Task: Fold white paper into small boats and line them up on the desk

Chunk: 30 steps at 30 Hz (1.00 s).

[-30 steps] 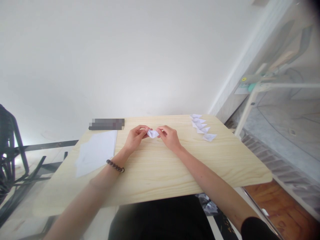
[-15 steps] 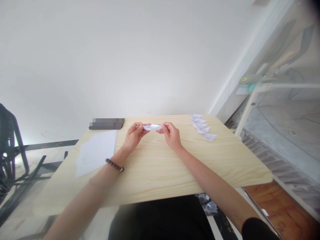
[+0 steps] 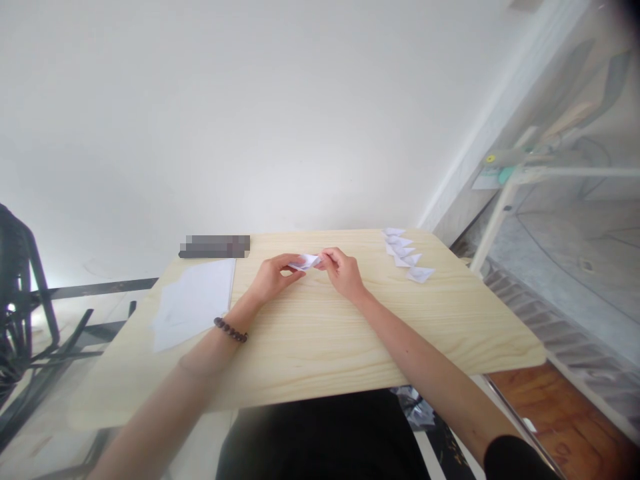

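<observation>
Near the middle of the frame, a small white boat-shaped folded paper (image 3: pixel 310 261) is held above the pale wood-grained tabletop (image 3: pixel 320 340), its right end pinched in the right hand (image 3: pixel 344 272) and its left end held loosely between the left hand's (image 3: pixel 273 277) thumb and fingers (a dark beaded bracelet (image 3: pixel 231 330) circles that wrist). Similar white folded-paper boats (image 3: pixel 420 274) line up right of centre, while flat white paper sheets (image 3: pixel 195 300) lie left of centre.
</observation>
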Each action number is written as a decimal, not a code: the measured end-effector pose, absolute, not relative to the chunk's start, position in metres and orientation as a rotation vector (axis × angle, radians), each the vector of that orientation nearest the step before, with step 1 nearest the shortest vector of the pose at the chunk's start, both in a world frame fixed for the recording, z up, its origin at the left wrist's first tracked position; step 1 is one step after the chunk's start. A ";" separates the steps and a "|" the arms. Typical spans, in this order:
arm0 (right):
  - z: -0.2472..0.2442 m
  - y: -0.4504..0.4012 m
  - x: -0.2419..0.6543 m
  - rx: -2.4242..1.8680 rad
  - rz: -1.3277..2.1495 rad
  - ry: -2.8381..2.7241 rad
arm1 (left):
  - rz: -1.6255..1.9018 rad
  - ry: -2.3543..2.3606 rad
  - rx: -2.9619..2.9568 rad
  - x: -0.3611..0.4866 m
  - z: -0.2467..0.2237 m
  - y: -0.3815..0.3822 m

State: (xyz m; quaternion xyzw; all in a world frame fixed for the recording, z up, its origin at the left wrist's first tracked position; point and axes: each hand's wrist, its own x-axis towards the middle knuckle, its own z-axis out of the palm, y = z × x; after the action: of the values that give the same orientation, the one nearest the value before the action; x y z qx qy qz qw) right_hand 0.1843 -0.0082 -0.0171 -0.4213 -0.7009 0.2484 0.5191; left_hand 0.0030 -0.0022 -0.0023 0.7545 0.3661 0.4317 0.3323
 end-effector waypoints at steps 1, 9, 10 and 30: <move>-0.017 -0.008 0.185 -0.998 0.619 -1.691 | 1.131 0.984 2.022 0.002 -0.003 -0.001; -0.012 -0.010 0.192 -0.875 0.559 -1.971 | 1.110 1.060 2.223 -0.004 -0.003 0.002; -0.011 -0.009 0.192 -0.870 0.510 -2.003 | 1.096 1.057 2.245 -0.004 -0.004 0.003; -0.016 -0.002 0.193 -1.120 0.634 -1.917 | 0.921 1.159 1.911 -0.003 -0.008 0.005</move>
State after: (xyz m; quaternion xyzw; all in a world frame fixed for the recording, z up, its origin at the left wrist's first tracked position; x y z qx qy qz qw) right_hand 0.1929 -0.0021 -0.0156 -0.4435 -0.7592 0.2512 0.4046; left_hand -0.0026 0.0047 -0.0082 0.7392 0.4484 0.3562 0.3544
